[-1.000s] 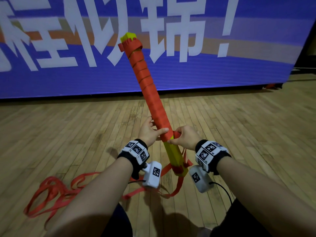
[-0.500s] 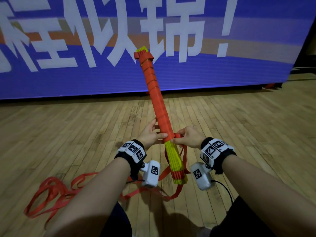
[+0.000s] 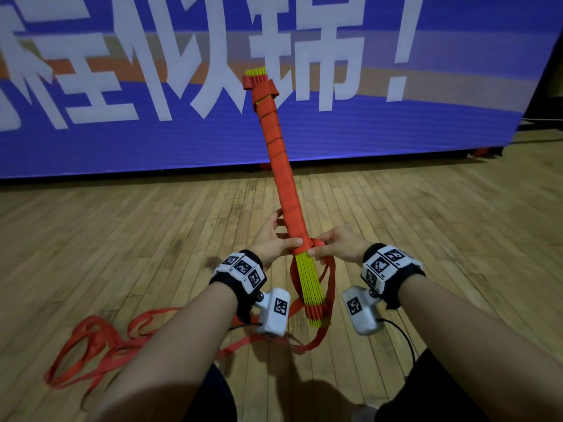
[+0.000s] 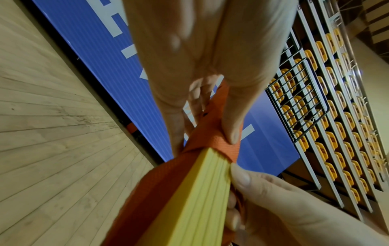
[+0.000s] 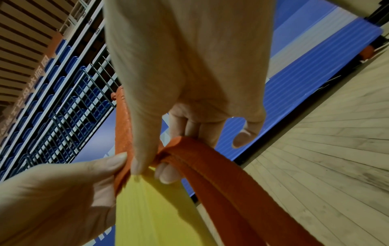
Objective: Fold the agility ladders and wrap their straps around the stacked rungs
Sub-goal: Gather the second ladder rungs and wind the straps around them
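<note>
Two hands meet at one bundle in the head view: the stacked yellow rungs of a folded agility ladder, held tilted up and away from the person above a wooden gym floor. An orange strap is coiled round most of the bundle's upper length; bare yellow shows only at the far tip and below the hands. The left hand curls around the wrapped part, thumb across its front. The right hand pinches the strap just beside the lowest coil. From there the strap hangs in loops past the bundle's near end and trails into a loose tangle on the floor to the left. A blue banner with large white characters stands behind.

In the left wrist view, the left hand's thumb presses on the last orange coil where the yellow rungs emerge, its fingers behind the bundle; the right hand's fingers touch the rungs' edge.

In the right wrist view, the right hand's thumb and index finger grip the strap at the rungs, two bands of it running down to the lower right. Stadium seating behind railings fills the background.
</note>
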Demonstrator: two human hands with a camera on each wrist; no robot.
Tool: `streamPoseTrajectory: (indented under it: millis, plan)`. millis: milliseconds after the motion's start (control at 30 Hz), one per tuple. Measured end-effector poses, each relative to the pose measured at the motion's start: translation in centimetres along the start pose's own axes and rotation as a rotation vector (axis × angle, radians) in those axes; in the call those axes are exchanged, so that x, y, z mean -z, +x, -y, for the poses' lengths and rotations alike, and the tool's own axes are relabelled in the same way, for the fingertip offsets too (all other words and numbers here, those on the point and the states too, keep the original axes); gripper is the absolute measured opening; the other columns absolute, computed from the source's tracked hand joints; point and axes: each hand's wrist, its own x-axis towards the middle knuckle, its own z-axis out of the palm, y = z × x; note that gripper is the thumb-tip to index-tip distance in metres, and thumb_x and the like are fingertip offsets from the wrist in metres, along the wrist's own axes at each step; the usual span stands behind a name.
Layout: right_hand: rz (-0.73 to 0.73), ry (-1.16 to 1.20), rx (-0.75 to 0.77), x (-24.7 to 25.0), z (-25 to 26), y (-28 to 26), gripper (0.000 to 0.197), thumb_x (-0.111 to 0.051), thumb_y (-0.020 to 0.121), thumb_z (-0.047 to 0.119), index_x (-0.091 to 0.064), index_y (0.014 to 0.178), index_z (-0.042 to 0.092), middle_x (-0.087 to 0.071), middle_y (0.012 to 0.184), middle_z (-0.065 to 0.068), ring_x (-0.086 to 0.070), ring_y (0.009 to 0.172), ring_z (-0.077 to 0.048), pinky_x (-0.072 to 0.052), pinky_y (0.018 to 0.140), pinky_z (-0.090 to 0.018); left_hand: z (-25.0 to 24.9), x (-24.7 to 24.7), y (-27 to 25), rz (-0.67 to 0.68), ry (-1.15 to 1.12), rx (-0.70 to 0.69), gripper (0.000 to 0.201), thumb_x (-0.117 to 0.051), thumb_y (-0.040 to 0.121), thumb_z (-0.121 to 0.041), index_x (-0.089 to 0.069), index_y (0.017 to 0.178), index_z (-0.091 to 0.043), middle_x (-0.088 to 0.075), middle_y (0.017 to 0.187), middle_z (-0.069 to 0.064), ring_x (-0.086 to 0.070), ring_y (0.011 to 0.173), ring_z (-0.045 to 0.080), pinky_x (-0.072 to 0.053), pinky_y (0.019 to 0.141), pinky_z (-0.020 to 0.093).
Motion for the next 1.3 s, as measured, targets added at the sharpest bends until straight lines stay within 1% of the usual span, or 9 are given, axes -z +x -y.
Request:
streamPoseTrajectory:
  millis: [133,300,533,667,767,967,1100,1200,1300]
  plan:
    - [-0.011,0.018,0.0,0.2,-0.2,-0.1,0.021,-0.068,0.086,0.019,-0.069,0.092,-0.001,-0.063,0.063,0.005,-0.06,0.061,-0.004,-0.047,0.067,-0.011,0.2,-0.3,0.1,-0.025,0.013,0.008,0.069,-0.067,0.079,0.012,-0.038,0.139,-0.004,-0.053,0.127,0.013,-0.063,0.105,0.029,-0.058,0.077,0.035]
    - [-0.049,0.095,0.0,0.5,-0.4,-0.1,0.013,-0.067,0.087,0.019,-0.071,0.095,0.01,-0.067,0.076,-0.002,-0.062,0.069,-0.007,-0.048,0.084,-0.024,0.4,-0.3,0.5,-0.072,0.005,0.006,0.071,-0.068,0.079,0.01,-0.036,0.14,-0.006,-0.051,0.123,0.006,-0.062,0.103,0.026,-0.057,0.078,0.038]
    - [-0.057,0.197,0.028,-0.2,0.0,0.0,0.028,-0.058,0.092,0.01,-0.062,0.119,0.006,-0.067,0.082,-0.005,-0.061,0.064,-0.005,-0.052,0.067,-0.016,0.6,0.2,0.7,-0.111,0.016,-0.007,0.072,-0.071,0.076,0.01,-0.036,0.136,-0.012,-0.051,0.114,0.0,-0.063,0.099,0.023,-0.057,0.075,0.035]
    - [-0.029,0.099,0.035,-0.7,0.2,0.3,0.03,-0.069,0.084,0.02,-0.067,0.113,0.012,-0.071,0.1,-0.015,-0.061,0.078,-0.013,-0.053,0.084,-0.028,0.7,0.2,0.7,-0.111,0.037,-0.011,0.072,-0.074,0.074,0.007,-0.035,0.129,-0.017,-0.051,0.124,0.01,-0.062,0.105,0.029,-0.058,0.076,0.038]
    - [-0.025,0.074,0.051,-0.8,-0.1,0.3,0.029,-0.07,0.084,0.017,-0.068,0.112,0.011,-0.07,0.104,-0.019,-0.062,0.085,-0.019,-0.051,0.09,-0.036,0.8,0.1,0.7,-0.091,0.039,-0.007,0.071,-0.073,0.074,0.009,-0.033,0.126,-0.02,-0.054,0.122,0.014,-0.065,0.096,0.024,-0.058,0.066,0.029]
    - [-0.07,0.08,0.059,-0.8,0.2,0.1,0.034,-0.07,0.084,0.014,-0.066,0.117,0.012,-0.071,0.091,-0.004,-0.061,0.076,-0.012,-0.052,0.079,-0.025,0.6,-0.2,0.7,-0.111,0.032,-0.018,0.076,-0.077,0.072,0.005,-0.031,0.127,-0.02,-0.053,0.124,0.014,-0.065,0.1,0.029,-0.059,0.07,0.035]
    - [-0.164,-0.006,0.058,-0.9,0.7,0.0,0.03,-0.075,0.079,0.021,-0.069,0.107,0.013,-0.071,0.094,-0.008,-0.063,0.084,-0.023,-0.052,0.08,-0.032,0.3,-0.5,0.4,-0.13,0.031,-0.011,0.088,-0.084,0.066,-0.003,-0.029,0.132,-0.021,-0.053,0.126,0.013,-0.062,0.107,0.032,-0.057,0.082,0.049]
    - [-0.189,0.012,0.085,-0.8,0.8,-0.1,0.025,-0.076,0.078,0.022,-0.07,0.101,0.014,-0.069,0.086,-0.004,-0.062,0.081,-0.022,-0.051,0.077,-0.032,0.0,-0.4,0.2,-0.08,-0.043,0.02,0.086,-0.078,0.07,0.005,-0.026,0.135,-0.02,-0.054,0.125,0.017,-0.062,0.107,0.031,-0.059,0.077,0.039]
    - [-0.204,0.018,0.081,-0.4,0.7,-0.4,0.026,-0.075,0.078,0.022,-0.07,0.103,0.016,-0.071,0.09,-0.002,-0.065,0.089,-0.024,-0.052,0.086,-0.036,-0.4,-0.3,-0.1,0.008,-0.084,0.031,0.086,-0.07,0.075,0.013,-0.021,0.137,-0.021,-0.055,0.127,0.019,-0.064,0.104,0.028,-0.057,0.077,0.034]
